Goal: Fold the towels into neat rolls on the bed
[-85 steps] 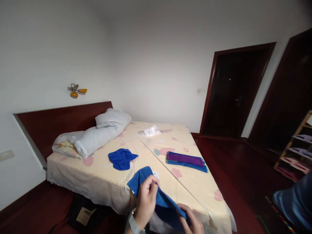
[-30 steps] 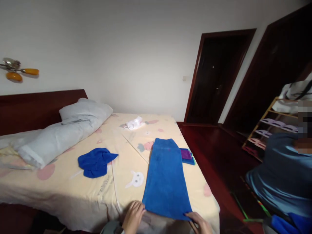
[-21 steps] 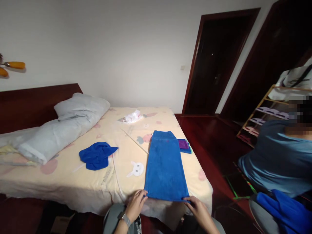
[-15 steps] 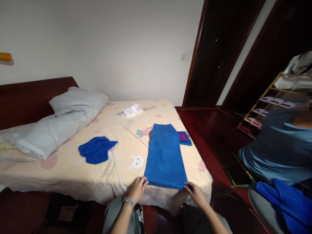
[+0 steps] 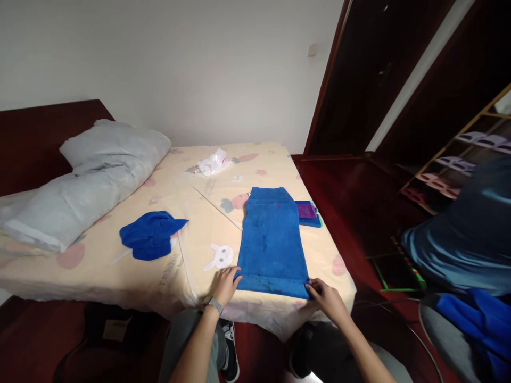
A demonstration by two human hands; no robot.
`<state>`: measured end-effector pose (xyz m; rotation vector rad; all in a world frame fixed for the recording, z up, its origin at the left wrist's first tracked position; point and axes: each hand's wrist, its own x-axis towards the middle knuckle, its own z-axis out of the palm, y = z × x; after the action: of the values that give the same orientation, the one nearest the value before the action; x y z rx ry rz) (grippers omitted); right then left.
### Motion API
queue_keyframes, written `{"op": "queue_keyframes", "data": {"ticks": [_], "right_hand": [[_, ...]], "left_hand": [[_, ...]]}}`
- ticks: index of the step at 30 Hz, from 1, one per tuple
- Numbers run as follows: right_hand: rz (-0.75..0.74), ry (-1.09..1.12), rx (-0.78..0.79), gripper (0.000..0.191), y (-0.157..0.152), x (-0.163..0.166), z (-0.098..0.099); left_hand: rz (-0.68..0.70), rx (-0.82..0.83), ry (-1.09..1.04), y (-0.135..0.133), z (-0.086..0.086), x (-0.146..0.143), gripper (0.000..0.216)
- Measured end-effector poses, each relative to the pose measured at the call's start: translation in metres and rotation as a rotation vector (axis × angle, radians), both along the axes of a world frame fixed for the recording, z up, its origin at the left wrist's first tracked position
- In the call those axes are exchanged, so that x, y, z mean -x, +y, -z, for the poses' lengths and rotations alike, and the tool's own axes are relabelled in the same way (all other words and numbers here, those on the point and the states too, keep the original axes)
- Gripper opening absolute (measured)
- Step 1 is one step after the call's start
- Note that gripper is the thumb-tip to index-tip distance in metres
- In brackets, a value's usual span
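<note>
Grey quilt (image 5: 107, 170), bunched, at the headboard (image 5: 48, 135) end of the bed (image 5: 195, 213). Crumpled blue cloth (image 5: 149, 235), loose on the patterned sheet. White plastic bag (image 5: 214, 162), farther back. My left hand (image 5: 226, 286), watch (image 5: 216, 305) at the wrist, gripping the near left corner of the blue towel (image 5: 272, 242). Said towel: spread flat at the bed's front edge, creased across its near end. Purple-and-blue folded cloths (image 5: 306, 211), partly beneath it. My right hand (image 5: 324, 298), pinching the near right corner. Slippers (image 5: 455, 164) on a rack; another person's blue shirt (image 5: 475, 229) before it.
</note>
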<state>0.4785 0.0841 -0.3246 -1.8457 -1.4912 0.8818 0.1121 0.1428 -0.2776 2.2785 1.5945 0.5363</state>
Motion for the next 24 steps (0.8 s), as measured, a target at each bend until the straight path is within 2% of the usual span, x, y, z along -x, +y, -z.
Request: {"op": "queue_keyframes", "data": {"ticks": [3,6,9,12,14,19,22,24], "right_hand": [[-0.004,-0.087,-0.02,0.034,-0.004,-0.002,-0.004],[-0.055,-0.323,-0.198,0.032,-0.01,0.002,-0.017],[-0.253,-0.424,-0.329,0.038,-0.016,0.014,-0.028],[-0.452,-0.414,-0.305,0.054,-0.02,0.024,-0.027],[-0.493,-0.408,-0.276,0.059,-0.02,0.026,-0.02],[-0.441,-0.292,-0.273,0.048,-0.015,0.017,-0.005],[-0.335,-0.165,-0.216,0.041,-0.011,0.01,-0.005],[-0.255,-0.041,-0.15,0.039,-0.006,0.007,-0.009]], "left_hand": [[0.036,-0.099,0.076,-0.004,-0.009,-0.003,0.023],[0.147,-0.149,0.08,-0.01,-0.013,-0.006,0.025],[0.314,-0.095,0.123,-0.015,-0.007,-0.008,0.042],[0.399,0.002,0.165,-0.017,0.002,-0.006,0.06],[0.418,0.046,0.154,-0.015,0.007,-0.004,0.059],[0.374,0.093,0.025,-0.005,0.011,0.007,0.059],[0.314,0.125,-0.069,0.001,0.009,0.013,0.06],[0.246,0.166,-0.149,0.005,0.005,0.015,0.05]]}}
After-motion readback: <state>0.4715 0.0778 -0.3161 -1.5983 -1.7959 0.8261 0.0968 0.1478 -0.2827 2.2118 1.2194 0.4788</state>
